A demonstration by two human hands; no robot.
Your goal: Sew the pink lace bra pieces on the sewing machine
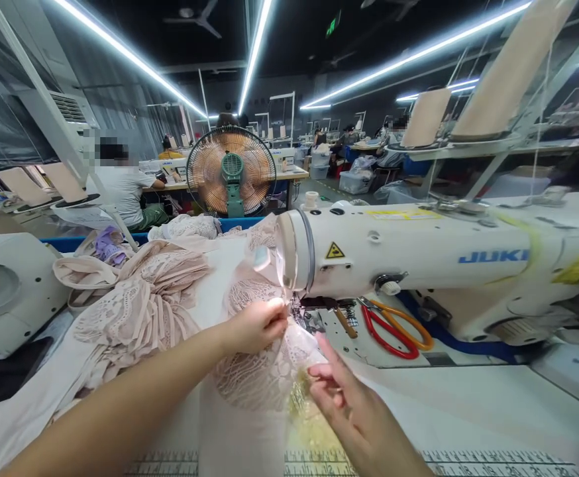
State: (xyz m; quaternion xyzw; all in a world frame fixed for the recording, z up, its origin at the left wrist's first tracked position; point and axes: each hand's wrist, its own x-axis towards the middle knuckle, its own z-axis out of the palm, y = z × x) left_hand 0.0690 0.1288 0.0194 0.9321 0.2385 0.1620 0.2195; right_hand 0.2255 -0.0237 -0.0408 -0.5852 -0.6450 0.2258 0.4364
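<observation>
Beige lace fabric point(254, 371) lies under the head of a white sewing machine point(349, 245) and hangs toward me over the table edge. My left hand point(257, 326) is closed in a pinch on the lace, just left of the lit needle area. Close to the fabric's right edge is my right hand point(342, 397), its index finger stretched forward and the other fingers loosely bent and apart. Whether its fingertips touch the fabric is hard to see. Under that hand sits a yellowish, shiny crumpled patch point(312, 417), its kind unclear.
Red-handled scissors point(389, 334) and orange-handled scissors point(409, 324) lie under the machine arm. A heap of lace pieces point(145, 291) covers the left side. A measuring tape point(493, 458) runs along the front edge. Beyond stand a large fan point(232, 169) and a seated person point(120, 185).
</observation>
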